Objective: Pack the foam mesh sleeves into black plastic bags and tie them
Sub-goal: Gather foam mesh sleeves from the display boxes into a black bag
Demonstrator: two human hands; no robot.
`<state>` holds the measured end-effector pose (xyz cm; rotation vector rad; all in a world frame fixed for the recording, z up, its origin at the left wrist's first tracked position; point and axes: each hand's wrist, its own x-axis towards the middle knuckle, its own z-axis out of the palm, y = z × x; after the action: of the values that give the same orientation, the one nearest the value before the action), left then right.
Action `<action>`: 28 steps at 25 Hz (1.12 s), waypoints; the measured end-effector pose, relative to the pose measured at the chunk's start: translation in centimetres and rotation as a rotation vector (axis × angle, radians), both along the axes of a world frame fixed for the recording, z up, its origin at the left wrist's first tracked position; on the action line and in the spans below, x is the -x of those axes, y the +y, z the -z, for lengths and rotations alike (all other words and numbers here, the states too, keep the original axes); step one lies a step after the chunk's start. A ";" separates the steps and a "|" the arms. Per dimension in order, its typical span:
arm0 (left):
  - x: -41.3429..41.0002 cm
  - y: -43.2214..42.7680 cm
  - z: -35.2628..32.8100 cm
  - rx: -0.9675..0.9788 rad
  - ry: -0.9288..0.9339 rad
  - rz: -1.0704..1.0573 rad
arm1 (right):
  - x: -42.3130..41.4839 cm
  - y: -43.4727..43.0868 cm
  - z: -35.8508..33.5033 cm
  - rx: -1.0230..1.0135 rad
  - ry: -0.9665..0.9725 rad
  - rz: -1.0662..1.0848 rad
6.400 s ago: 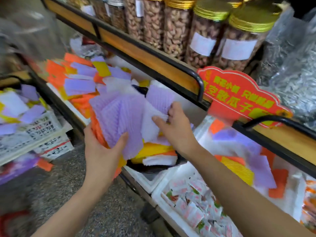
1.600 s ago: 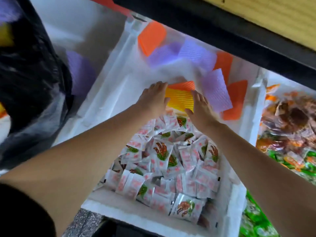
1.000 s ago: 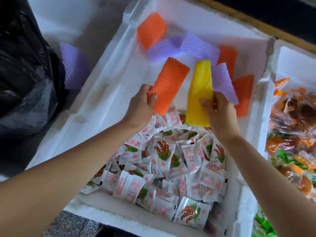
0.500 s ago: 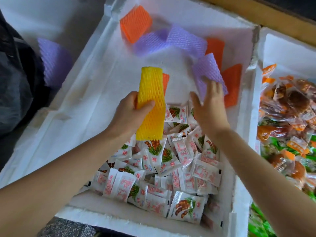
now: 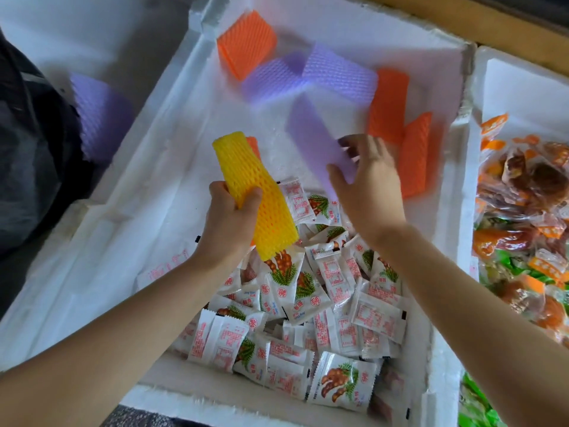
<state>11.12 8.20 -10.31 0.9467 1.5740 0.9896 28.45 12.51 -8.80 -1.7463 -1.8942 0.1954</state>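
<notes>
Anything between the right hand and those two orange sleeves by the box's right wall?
Nothing lies over the orange sleeves; they rest uncovered in the foam box, just beyond the right hand. But that hand already pinches a purple sleeve, so it is not free.

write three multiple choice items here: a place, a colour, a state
1. The snack packets lie: A. in the white foam box B. in a bowl C. on a chair
2. Sleeve foremost in the left hand: A. green B. yellow C. white
3. The right hand is: A. flat, empty B. tying a knot C. holding a purple sleeve
Answers: 1 A, they heap at its near end; 2 B, the yellow sleeve faces the camera; 3 C, thumb and fingertips pinch it.
</notes>
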 end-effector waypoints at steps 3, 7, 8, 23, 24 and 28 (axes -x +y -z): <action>-0.8 -0.3 -0.8 -0.010 -0.076 0.018 | 4.0 -3.8 -0.3 0.022 0.123 -0.232; -1.3 -0.3 -0.8 -0.100 -0.156 0.048 | 4.6 -5.8 0.0 0.209 0.365 -0.369; -1.1 -0.2 -0.4 -0.102 -0.148 0.062 | 3.8 -5.6 -0.2 0.268 0.400 -0.345; 1.1 -0.4 1.6 -0.079 -0.018 0.150 | -6.6 2.8 4.2 0.318 -0.274 0.330; 1.3 -0.5 1.6 -0.071 -0.015 0.157 | -6.8 2.7 3.9 0.294 -0.245 0.320; 2.0 -0.5 1.3 -0.027 -0.061 0.114 | -4.6 1.0 1.1 0.149 -0.078 0.207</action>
<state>9.14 7.68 -11.58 1.0044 1.4431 0.9528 33.03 13.52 -9.88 -2.0638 -1.7750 0.1979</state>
